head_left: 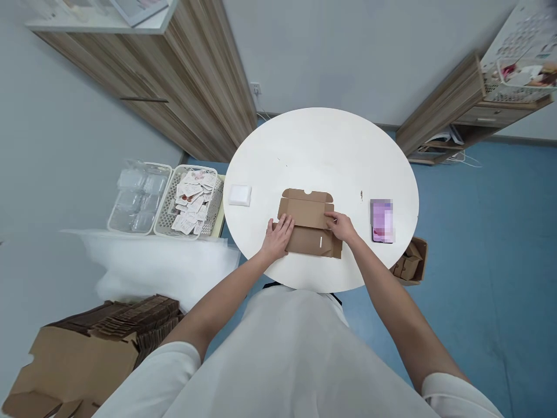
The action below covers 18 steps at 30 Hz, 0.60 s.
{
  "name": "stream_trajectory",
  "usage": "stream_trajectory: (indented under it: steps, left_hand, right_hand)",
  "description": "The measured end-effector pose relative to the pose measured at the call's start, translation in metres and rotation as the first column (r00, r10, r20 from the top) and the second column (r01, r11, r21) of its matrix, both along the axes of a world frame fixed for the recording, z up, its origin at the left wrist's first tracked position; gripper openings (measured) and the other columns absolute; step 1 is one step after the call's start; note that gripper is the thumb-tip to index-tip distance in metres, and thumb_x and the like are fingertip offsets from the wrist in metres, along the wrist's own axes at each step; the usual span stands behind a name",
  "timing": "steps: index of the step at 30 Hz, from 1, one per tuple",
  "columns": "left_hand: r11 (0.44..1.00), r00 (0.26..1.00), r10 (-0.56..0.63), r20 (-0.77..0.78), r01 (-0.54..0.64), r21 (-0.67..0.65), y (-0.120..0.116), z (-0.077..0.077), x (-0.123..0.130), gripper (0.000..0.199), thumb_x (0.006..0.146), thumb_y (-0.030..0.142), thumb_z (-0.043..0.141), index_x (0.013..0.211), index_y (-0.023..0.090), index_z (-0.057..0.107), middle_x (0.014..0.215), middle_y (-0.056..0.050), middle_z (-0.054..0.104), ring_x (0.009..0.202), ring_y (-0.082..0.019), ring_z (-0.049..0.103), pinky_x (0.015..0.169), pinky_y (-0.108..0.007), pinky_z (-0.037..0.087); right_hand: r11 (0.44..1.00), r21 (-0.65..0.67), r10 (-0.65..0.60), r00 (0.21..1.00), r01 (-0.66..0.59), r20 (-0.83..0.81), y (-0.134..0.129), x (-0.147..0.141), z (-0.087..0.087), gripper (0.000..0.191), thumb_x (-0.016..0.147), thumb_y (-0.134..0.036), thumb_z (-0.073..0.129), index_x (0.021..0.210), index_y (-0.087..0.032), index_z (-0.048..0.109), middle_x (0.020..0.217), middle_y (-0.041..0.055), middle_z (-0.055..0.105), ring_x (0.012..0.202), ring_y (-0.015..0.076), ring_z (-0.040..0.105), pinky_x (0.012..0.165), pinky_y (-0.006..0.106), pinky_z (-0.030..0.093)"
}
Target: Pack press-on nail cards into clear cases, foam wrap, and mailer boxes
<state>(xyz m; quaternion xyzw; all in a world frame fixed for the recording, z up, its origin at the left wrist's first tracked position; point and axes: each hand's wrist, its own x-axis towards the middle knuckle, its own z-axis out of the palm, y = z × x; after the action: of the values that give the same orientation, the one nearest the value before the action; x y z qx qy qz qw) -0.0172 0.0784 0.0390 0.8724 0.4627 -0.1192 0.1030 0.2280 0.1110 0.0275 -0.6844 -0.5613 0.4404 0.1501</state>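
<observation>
A brown cardboard box (pixel 308 213) lies unfolded on the round white table (pixel 322 145), its near panel bearing a small white strip. My left hand (pixel 278 238) rests flat on the box's left side, fingers stretched out and thumb apart. At the right edge, my right hand (pixel 342 226) pinches the cardboard near the crease between the far and near panels. The fingertips partly cover that edge. To the left on the table is a small white packet (pixel 239 195). A phone (pixel 382 221) with a purple, blurred screen lies to the right.
Left of the table stand a white basket of printed cards (pixel 209 217) and a tray of clear plastic packs (pixel 114 223). White sheeting (pixel 161 261) and stacked flat cardboard (pixel 82 360) are at lower left. A carton with folded boxes (pixel 420 261) sits on the floor at right.
</observation>
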Motion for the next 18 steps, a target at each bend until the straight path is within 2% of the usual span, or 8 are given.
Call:
stream_trajectory:
  steps: [3,5,7,8,10,12,15,18]
  left_hand:
    - [1.0,1.0,-0.01,-0.023,0.009,-0.022,0.001,-0.005,-0.001,0.105,0.056,0.034,0.068,0.139,0.013,0.007,0.145,-0.014,0.01,0.132,-0.031,-0.01,0.103,-0.054,0.0]
    - [1.0,1.0,-0.016,-0.023,0.015,-0.021,0.0,-0.008,-0.003,0.104,0.056,0.035,0.068,0.139,0.014,0.008,0.145,-0.013,0.013,0.132,-0.032,-0.008,0.103,-0.054,0.001]
    - [1.0,1.0,-0.025,-0.01,0.025,-0.011,0.0,-0.01,-0.006,0.103,0.056,0.035,0.068,0.139,0.015,0.01,0.145,-0.012,0.015,0.132,-0.032,-0.007,0.103,-0.054,0.001]
    - [1.0,1.0,-0.029,0.002,0.03,-0.004,0.0,-0.011,-0.006,0.103,0.056,0.035,0.068,0.139,0.016,0.011,0.144,-0.012,0.017,0.132,-0.032,-0.006,0.103,-0.054,0.001]
    - [0.999,0.999,-0.034,0.028,0.033,0.008,0.001,-0.013,-0.007,0.104,0.055,0.035,0.069,0.139,0.016,0.011,0.144,-0.012,0.019,0.133,-0.032,-0.004,0.103,-0.054,0.001]
    - [0.999,0.998,-0.035,0.049,0.034,0.014,0.001,-0.013,-0.008,0.107,0.052,0.035,0.071,0.138,0.015,0.011,0.144,-0.013,0.019,0.133,-0.031,-0.004,0.103,-0.054,0.0]
    - [1.0,0.997,0.017,0.075,-0.018,0.02,-0.005,-0.012,-0.015,0.113,0.048,0.037,0.074,0.138,0.017,0.01,0.145,-0.013,0.011,0.132,-0.033,-0.007,0.103,-0.054,0.002]
    - [0.964,0.958,0.264,0.114,-0.266,0.004,-0.019,-0.018,-0.039,0.114,0.05,0.041,0.073,0.138,0.017,0.005,0.145,-0.016,0.005,0.131,-0.036,-0.006,0.101,-0.055,0.01]
  right_hand:
    - [0.993,0.054,0.096,0.977,-0.108,0.189,-0.011,-0.005,0.006,0.042,0.08,-0.03,0.043,0.121,-0.02,0.048,0.12,0.0089,0.052,0.107,0.022,0.049,0.089,0.037,0.039]
    - [0.972,0.141,0.124,0.92,-0.188,0.372,-0.023,-0.01,0.009,0.055,0.077,-0.041,0.047,0.127,-0.019,0.04,0.136,0.0126,0.035,0.123,0.0291,0.032,0.097,0.046,0.029]
    - [0.923,0.197,0.189,0.834,-0.331,0.518,-0.038,-0.016,0.01,0.075,0.07,-0.051,0.053,0.132,-0.018,0.031,0.145,0.013,0.015,0.131,0.0331,0.012,0.101,0.051,0.016]
    - [0.884,0.188,0.263,0.788,-0.429,0.557,-0.047,-0.019,0.009,0.082,0.067,-0.055,0.055,0.134,-0.017,0.027,0.146,0.0122,0.01,0.132,0.0324,0.007,0.102,0.052,0.012]
    - [0.811,0.139,0.386,0.697,-0.569,0.604,-0.063,-0.026,0.004,0.096,0.061,-0.058,0.058,0.137,-0.016,0.018,0.146,0.0121,0.011,0.133,0.0304,0.002,0.104,0.051,0.005]
    - [0.794,0.093,0.413,0.646,-0.6,0.642,-0.076,-0.033,-0.002,0.103,0.058,-0.058,0.06,0.138,-0.015,0.011,0.145,0.0127,0.014,0.133,0.0301,-0.001,0.104,0.052,0.004]
    - [0.825,0.065,0.377,0.634,-0.561,0.675,-0.083,-0.041,-0.01,0.102,0.061,-0.053,0.06,0.138,-0.015,0.005,0.145,0.0127,0.015,0.133,0.0297,0.0,0.102,0.054,0.005]
    - [0.847,0.064,0.353,0.65,-0.527,0.673,-0.082,-0.047,-0.013,0.1,0.062,-0.046,0.061,0.138,-0.017,0.003,0.145,0.012,0.014,0.133,0.0286,0.001,0.102,0.053,0.008]
